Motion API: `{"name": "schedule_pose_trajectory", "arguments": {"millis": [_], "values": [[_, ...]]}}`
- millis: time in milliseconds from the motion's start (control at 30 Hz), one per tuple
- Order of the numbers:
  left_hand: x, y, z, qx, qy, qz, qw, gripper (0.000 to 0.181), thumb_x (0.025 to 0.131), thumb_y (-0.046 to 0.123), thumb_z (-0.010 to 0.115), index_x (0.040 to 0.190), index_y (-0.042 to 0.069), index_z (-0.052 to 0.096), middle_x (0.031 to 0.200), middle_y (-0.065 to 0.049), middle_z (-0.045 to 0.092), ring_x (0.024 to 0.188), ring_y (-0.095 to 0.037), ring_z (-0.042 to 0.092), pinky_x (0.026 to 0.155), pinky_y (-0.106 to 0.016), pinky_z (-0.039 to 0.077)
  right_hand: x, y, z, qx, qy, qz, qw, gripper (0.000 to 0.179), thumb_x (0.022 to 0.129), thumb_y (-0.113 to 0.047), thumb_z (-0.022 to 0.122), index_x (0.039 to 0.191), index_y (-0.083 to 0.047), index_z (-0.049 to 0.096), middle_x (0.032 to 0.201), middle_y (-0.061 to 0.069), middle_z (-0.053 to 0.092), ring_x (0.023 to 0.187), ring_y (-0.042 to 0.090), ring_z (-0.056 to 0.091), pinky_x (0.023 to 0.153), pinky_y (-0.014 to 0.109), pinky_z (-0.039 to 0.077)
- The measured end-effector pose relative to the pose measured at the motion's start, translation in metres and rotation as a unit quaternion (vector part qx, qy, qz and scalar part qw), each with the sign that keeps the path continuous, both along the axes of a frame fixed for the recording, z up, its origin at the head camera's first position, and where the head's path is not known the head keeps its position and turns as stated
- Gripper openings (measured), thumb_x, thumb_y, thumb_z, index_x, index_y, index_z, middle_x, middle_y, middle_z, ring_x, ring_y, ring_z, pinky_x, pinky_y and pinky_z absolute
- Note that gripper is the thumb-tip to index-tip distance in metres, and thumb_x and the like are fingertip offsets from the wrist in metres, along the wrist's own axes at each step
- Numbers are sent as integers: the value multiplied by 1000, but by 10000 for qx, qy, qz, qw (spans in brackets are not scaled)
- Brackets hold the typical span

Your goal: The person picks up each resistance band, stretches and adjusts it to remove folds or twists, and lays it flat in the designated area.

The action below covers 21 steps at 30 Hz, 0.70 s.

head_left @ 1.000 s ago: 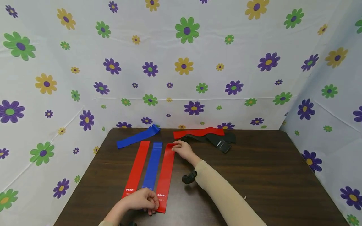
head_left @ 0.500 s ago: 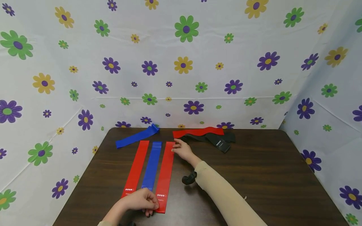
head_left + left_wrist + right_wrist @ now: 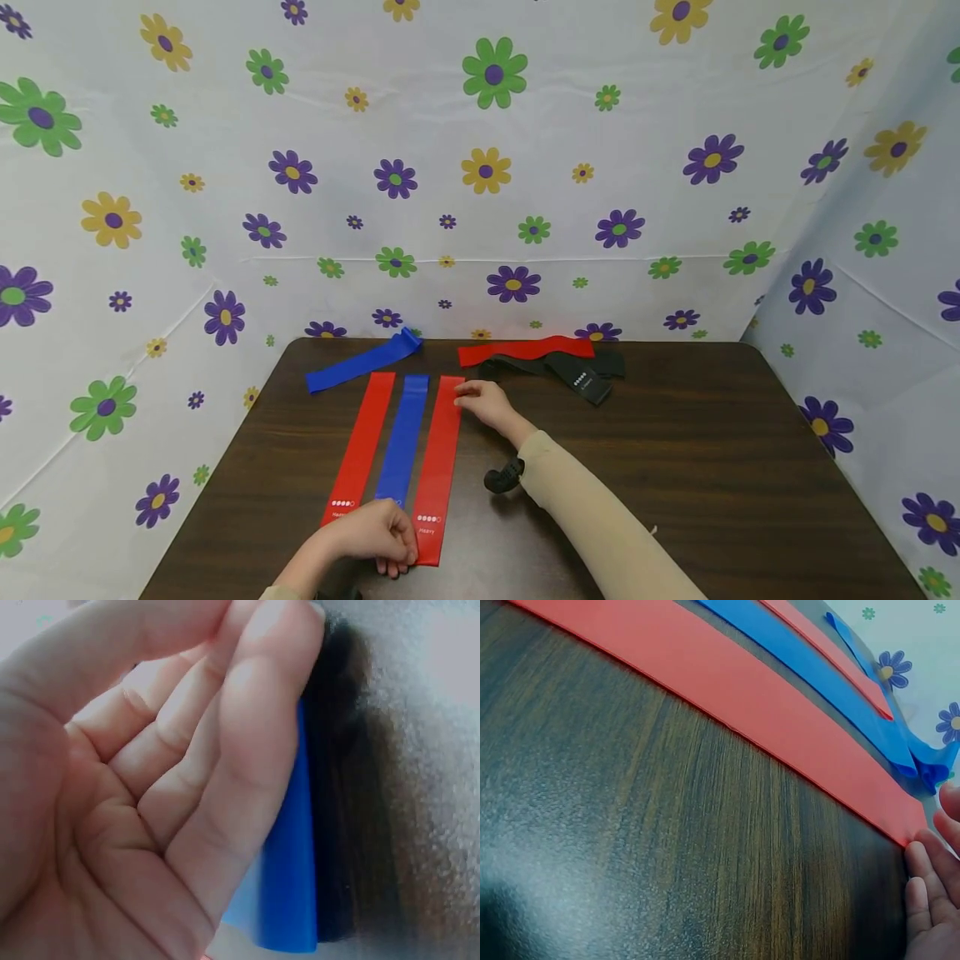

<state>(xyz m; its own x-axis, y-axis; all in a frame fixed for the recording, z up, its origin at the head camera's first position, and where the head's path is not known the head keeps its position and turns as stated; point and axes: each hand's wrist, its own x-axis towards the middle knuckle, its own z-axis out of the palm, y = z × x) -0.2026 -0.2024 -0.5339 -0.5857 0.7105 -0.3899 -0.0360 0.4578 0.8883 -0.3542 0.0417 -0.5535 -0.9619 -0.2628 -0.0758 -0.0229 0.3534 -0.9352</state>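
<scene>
Left hand curls at a red band, grip unclear; right hand, relaxed, touches it.

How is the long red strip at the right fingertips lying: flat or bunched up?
Flat: the long red strip lies straight along the brown woodgrain table, edges even, with the right hand at its far end.

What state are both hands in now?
Left hand: curled at the row's rightmost red band; grip unclear.
Right hand: open, touching that band's far end.
</scene>
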Motion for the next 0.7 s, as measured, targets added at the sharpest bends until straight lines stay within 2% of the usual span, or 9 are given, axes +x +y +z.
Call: {"name": "schedule_pose_trajectory", "arguments": {"millis": [200, 333, 400, 500, 567, 600, 633, 667, 700], "values": [[0, -1, -1, 49, -252, -19, 9997, 9, 84, 3, 67, 80, 1, 75, 68, -6, 69, 54, -6, 62, 50, -21, 52, -2, 0, 0, 17, -96, 0, 10000, 28, 90, -16, 68, 116, -4, 69, 114, 8, 67, 102, 24, 61, 89, 38, 51], [-2, -2, 0, 10, -207, -123, 9997, 11, 85, 5, 66, 81, 3, 75, 65, -4, 68, 51, -5, 60, 46, -18, 49, -2, -1, -2, 88, -117, -12, 9999, 27, 90, -17, 69, 114, -5, 70, 113, 7, 67, 101, 23, 61, 89, 38, 51], [-6, -4, 2, 6, -154, -217, 9996, 12, 86, 8, 64, 82, 4, 75, 65, -4, 68, 51, -5, 60, 45, -18, 48, -2, -1, -2, 105, -118, -23, 9999, 26, 90, -17, 69, 113, -5, 70, 112, 7, 67, 101, 23, 61, 89, 38, 50], [-21, -14, 8, 169, -65, -225, 9996, 16, 90, 12, 63, 87, 2, 75, 69, -7, 68, 55, -8, 62, 47, -21, 50, -2, -1, -2, 102, -103, -49, 9999, 25, 90, -17, 69, 113, -5, 70, 112, 6, 67, 100, 22, 61, 89, 37, 50], [-37, -25, 12, 253, 216, 148, 9993, 20, 93, 15, 62, 90, -1, 73, 73, -9, 68, 60, -12, 63, 51, -24, 53, -2, -1, -3, 82, -86, -76, 9999, 25, 91, -17, 68, 112, -5, 71, 111, 6, 68, 99, 22, 61, 88, 37, 51], [-46, -32, 13, 294, 419, 467, 9976, 22, 94, 16, 61, 93, -3, 72, 75, -11, 68, 63, -15, 64, 54, -26, 54, -2, -1, -3, 81, -66, -93, 9999, 24, 91, -17, 68, 112, -5, 71, 110, 6, 68, 98, 22, 61, 87, 37, 51], [-55, -38, 14, 299, 608, 933, 9933, 24, 95, 17, 61, 96, -5, 71, 78, -12, 68, 66, -18, 65, 56, -29, 54, -2, -2, -3, 75, -48, -110, 9999, 24, 91, -17, 68, 112, -5, 71, 110, 7, 68, 98, 22, 61, 87, 37, 51], [-63, -44, 15, 247, 866, 1495, 9847, 26, 96, 17, 61, 98, -7, 69, 80, -14, 68, 69, -21, 65, 59, -31, 55, -2, -2, -2, 74, -19, -118, 9999, 24, 91, -16, 68, 112, -5, 71, 110, 7, 68, 97, 22, 61, 87, 37, 51], [-72, -50, 16, 154, 1156, 2081, 9711, 27, 96, 18, 61, 100, -8, 68, 83, -15, 68, 73, -25, 65, 61, -32, 55, -1, -3, -2, 86, 7, -125, 9999, 24, 91, -16, 68, 112, -5, 71, 110, 7, 68, 97, 22, 61, 86, 36, 51]]}}
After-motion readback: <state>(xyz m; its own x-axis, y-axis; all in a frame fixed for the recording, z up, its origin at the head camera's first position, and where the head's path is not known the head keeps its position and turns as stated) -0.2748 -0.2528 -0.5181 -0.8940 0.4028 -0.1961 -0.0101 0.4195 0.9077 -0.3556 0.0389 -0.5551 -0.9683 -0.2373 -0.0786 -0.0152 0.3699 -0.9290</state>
